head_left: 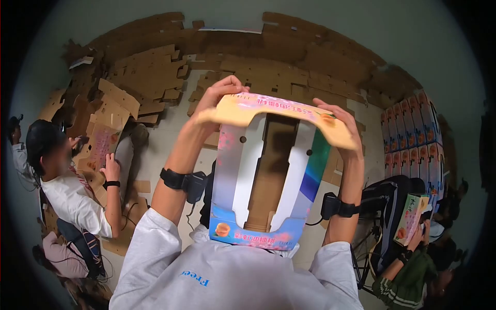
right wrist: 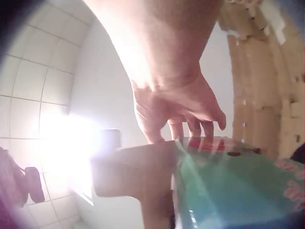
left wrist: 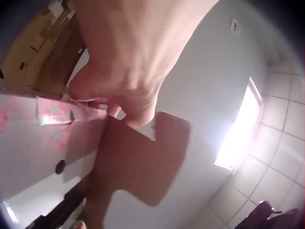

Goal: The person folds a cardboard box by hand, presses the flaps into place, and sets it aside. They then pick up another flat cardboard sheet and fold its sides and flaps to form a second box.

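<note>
A printed cardboard box (head_left: 206,217), pink and blue with fruit pictures and lettering, is held up before the chest. Its top is open in the middle between white inner flaps (head_left: 283,191), and the brown inside shows. At the far left corner the left hand (head_left: 223,93) grips the end panel, fingers bent over the edge. On the far right corner the right hand (head_left: 341,120) holds the same panel between thumb and fingers. A brown unfolded flap (left wrist: 143,162) juts out below the left hand in the left wrist view; its other end (right wrist: 133,169) shows below the right hand.
Flattened cardboard sheets (head_left: 144,77) lie across the floor ahead. Finished-looking boxes (head_left: 413,139) are stacked at the right. A person (head_left: 77,191) at the left handles a cardboard piece (head_left: 103,144); another person at the lower right holds a printed box (head_left: 411,217). A black chair (head_left: 387,206) stands between.
</note>
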Demonstrator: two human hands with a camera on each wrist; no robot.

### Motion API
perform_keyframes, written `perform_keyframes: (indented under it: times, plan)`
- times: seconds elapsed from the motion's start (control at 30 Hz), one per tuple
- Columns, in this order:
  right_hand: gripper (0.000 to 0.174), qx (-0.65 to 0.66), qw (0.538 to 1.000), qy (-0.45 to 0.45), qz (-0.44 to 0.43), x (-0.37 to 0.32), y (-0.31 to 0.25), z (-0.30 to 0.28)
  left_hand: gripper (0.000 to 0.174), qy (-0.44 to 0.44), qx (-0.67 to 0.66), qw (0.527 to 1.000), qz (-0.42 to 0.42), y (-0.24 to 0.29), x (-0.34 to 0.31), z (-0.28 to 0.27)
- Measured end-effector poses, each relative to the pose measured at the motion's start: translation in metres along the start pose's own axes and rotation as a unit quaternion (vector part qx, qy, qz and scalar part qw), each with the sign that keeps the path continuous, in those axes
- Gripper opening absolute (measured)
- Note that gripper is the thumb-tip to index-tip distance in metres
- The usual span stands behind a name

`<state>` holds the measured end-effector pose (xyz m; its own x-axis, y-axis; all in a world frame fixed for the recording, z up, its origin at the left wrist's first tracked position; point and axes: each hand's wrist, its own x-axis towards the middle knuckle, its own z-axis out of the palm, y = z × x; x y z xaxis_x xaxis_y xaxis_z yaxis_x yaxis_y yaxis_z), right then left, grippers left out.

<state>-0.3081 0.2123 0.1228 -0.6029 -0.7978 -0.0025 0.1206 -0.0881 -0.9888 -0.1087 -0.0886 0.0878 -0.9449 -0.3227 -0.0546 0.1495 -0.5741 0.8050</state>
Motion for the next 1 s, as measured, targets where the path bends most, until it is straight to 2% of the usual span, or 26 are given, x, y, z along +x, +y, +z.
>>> perform_keyframes:
  times: [0.03,0.07,0.13,0.23,0.33,0.37,0.5,0.67,0.83,1.0]
  plan:
    - [0.035,-0.013,0.999,0.013,0.032,-0.001,-0.007,0.001,0.005,-0.013,0.028,0.999,-0.024,0.008,0.000,0.000]
    - [0.030,-0.027,0.998,0.029,0.041,-0.005,-0.015,0.004,0.018,-0.020,0.090,0.995,-0.044,0.013,-0.001,0.001]
    - [0.029,-0.045,0.997,0.051,0.038,-0.008,-0.028,0.017,0.030,0.004,0.155,0.986,-0.066,0.025,-0.009,0.014]
    - [0.030,-0.091,0.994,0.049,-0.042,-0.001,-0.018,0.016,0.036,0.022,0.138,0.990,-0.031,0.029,-0.025,0.030]
    - [0.027,-0.127,0.980,0.130,-0.084,0.000,-0.011,0.035,0.038,0.058,0.165,0.984,0.017,0.022,-0.031,0.048]
    - [0.026,-0.161,0.967,0.143,-0.136,-0.001,0.004,0.033,0.038,0.090,0.227,0.963,0.118,-0.006,-0.023,0.043]
    - [0.027,-0.119,0.959,0.201,-0.160,-0.011,0.017,0.037,0.036,0.109,0.182,0.967,0.140,-0.017,-0.019,0.042]
    - [0.028,-0.131,0.943,0.242,-0.185,-0.010,0.021,0.040,0.031,0.119,0.289,0.934,0.176,-0.021,-0.019,0.038]
    - [0.027,-0.207,0.922,0.262,-0.198,-0.014,0.018,0.044,0.030,0.128,0.371,0.898,0.201,-0.025,-0.017,0.037]
    - [0.025,-0.313,0.879,0.287,-0.215,-0.017,0.019,0.053,0.032,0.169,0.472,0.830,0.246,-0.026,-0.028,0.043]
